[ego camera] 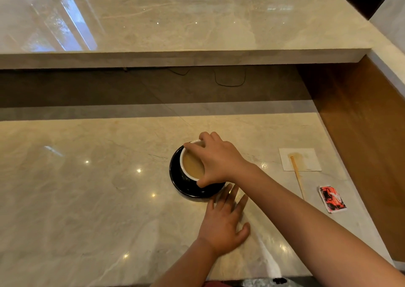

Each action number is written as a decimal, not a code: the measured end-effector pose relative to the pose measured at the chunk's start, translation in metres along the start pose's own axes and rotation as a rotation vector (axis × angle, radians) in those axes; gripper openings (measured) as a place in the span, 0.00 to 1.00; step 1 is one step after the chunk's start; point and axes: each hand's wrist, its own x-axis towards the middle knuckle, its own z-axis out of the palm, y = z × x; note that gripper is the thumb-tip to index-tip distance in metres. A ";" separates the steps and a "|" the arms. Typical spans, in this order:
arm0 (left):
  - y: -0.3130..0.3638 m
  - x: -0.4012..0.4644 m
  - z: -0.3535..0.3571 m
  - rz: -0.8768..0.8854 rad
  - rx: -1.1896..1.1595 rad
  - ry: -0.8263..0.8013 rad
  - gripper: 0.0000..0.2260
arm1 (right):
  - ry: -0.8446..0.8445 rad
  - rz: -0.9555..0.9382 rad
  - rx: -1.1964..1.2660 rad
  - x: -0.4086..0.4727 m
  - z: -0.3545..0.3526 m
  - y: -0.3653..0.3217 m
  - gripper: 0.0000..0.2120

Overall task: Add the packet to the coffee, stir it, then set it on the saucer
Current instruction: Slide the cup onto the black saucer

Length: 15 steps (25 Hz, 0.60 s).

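My right hand point(219, 161) grips the cup point(191, 166) by its rim, seating it on the saucer point(182, 183); my left hand point(223, 223) lies spread flat on the surface point(87, 199) beside the saucer, steadying me.

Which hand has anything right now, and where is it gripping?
The right hand grips the cup from above by its rim, thumb on the near side, fingers on the far side. The left hand lies flat on the counter, holding nothing.
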 end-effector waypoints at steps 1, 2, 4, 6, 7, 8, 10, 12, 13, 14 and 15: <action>0.000 0.000 0.000 -0.003 0.014 -0.006 0.26 | -0.005 -0.006 -0.007 0.001 0.002 0.000 0.45; 0.000 0.000 0.000 -0.005 0.028 -0.010 0.26 | -0.009 -0.011 -0.010 0.003 0.003 0.000 0.45; 0.000 0.000 0.000 -0.002 0.027 -0.009 0.26 | -0.020 -0.018 -0.011 0.006 0.003 0.001 0.44; 0.001 0.000 0.000 0.001 0.012 -0.009 0.26 | -0.037 -0.029 -0.013 0.009 0.001 0.001 0.43; 0.000 0.000 -0.001 0.003 0.010 -0.009 0.26 | -0.042 -0.035 -0.013 0.010 0.000 0.002 0.43; 0.000 -0.001 -0.001 0.007 0.009 -0.009 0.27 | -0.047 -0.039 -0.014 0.010 -0.001 0.003 0.43; 0.000 -0.001 -0.002 0.008 0.004 -0.007 0.27 | -0.056 -0.051 -0.021 0.010 -0.002 0.003 0.44; 0.001 -0.001 -0.002 0.004 0.005 -0.004 0.27 | -0.064 -0.058 -0.030 0.010 -0.002 0.002 0.44; 0.001 -0.001 -0.002 0.003 0.004 -0.004 0.27 | -0.067 -0.061 -0.033 0.009 -0.002 0.002 0.44; 0.001 -0.001 -0.002 0.000 -0.003 -0.010 0.27 | -0.072 -0.062 -0.035 0.009 -0.003 0.001 0.44; 0.001 -0.001 -0.002 -0.003 -0.006 -0.014 0.27 | -0.073 -0.065 -0.035 0.008 -0.002 0.001 0.44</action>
